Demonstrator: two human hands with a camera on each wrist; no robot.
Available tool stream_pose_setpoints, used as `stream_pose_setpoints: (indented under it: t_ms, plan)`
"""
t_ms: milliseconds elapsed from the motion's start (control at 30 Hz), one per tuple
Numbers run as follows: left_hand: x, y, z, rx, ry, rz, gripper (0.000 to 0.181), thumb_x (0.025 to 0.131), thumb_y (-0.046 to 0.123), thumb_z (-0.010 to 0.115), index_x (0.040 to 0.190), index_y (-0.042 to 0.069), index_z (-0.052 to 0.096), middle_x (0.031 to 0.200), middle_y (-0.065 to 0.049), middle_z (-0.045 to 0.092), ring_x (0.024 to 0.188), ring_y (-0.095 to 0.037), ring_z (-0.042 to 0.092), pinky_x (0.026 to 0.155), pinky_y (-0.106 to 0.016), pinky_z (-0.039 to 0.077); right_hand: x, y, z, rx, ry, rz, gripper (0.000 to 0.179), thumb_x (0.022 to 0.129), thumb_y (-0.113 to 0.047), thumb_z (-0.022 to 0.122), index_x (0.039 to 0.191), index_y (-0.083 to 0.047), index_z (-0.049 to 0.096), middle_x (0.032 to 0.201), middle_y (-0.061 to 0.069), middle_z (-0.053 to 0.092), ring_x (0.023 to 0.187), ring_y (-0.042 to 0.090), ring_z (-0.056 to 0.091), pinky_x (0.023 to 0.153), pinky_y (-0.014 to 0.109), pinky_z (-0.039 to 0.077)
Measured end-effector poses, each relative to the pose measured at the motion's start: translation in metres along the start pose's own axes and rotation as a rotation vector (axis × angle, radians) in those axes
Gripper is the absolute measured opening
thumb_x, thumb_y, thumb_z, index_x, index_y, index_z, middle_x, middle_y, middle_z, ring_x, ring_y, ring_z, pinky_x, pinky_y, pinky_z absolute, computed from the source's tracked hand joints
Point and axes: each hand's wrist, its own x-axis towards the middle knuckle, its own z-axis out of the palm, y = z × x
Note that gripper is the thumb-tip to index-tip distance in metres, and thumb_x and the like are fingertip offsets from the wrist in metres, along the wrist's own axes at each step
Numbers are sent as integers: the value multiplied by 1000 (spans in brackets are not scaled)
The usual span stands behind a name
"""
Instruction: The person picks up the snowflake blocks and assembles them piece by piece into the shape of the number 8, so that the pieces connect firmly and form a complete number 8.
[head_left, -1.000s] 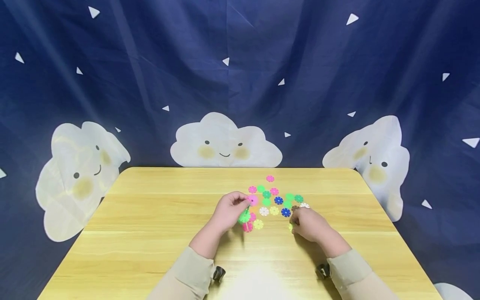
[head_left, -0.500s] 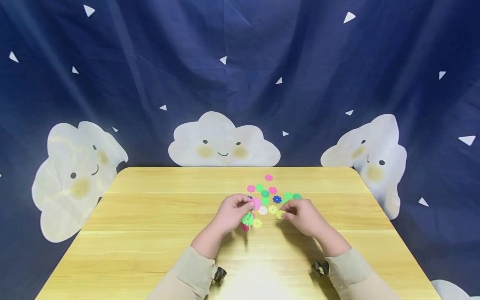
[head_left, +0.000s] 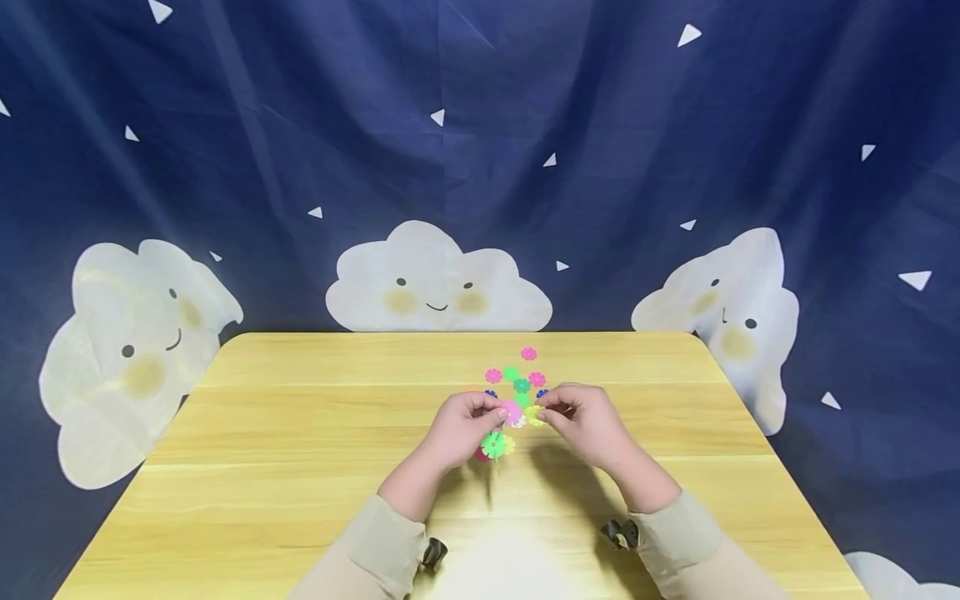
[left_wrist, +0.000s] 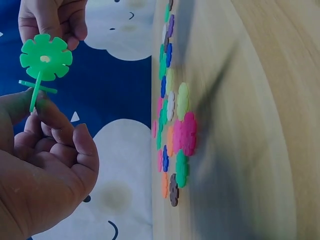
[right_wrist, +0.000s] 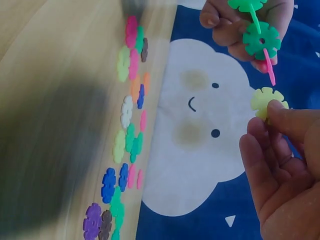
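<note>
My left hand [head_left: 461, 429] pinches a small chain of slotted flower-shaped discs joined edge to edge. In the right wrist view this chain shows a green disc [right_wrist: 253, 42] in the middle, another green one above and a pink disc [right_wrist: 270, 67] seen edge-on. My right hand [head_left: 588, 425] pinches a yellow flower disc [right_wrist: 265, 100] between thumb and fingers. Both hands are raised over the table, facing each other. The yellow disc is close to the pink disc's edge. In the left wrist view the lower green disc [left_wrist: 31, 56] hangs out in front of the left fingertips.
Loose flower discs of several colours lie flat on the wooden table [head_left: 300, 467], beneath and beyond the hands. A pink loose disc [head_left: 528, 354] is farthest back, with a dark green loose disc [head_left: 521, 386] nearer. A blue curtain [head_left: 300, 125] with clouds hangs behind.
My right hand has lifted the yellow disc from the right of the pile and carried it left, up to the chain. The left hand has stayed nearly in place, the chain turning slightly.
</note>
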Motion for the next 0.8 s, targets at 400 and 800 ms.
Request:
stream_pose_setpoints:
  t_ms: [400,800]
  plan:
    - [-3,0,3,24,-23,9,12,101,8,71,102,-3,77,81,-1,69,69,-10,61,62,-23,55,0,-1,8,-40,6,-177,19,81,15,83,83,-4,79,82,0,72,71,7,62,61,23,56]
    - [-6,4,3,89,49,-20,12,99,8,72,89,2,76,71,2,62,60,-10,52,54,-22,46,-3,2,19,-89,55,-347,22,79,17,83,84,-4,79,78,0,68,64,4,51,55,14,45]
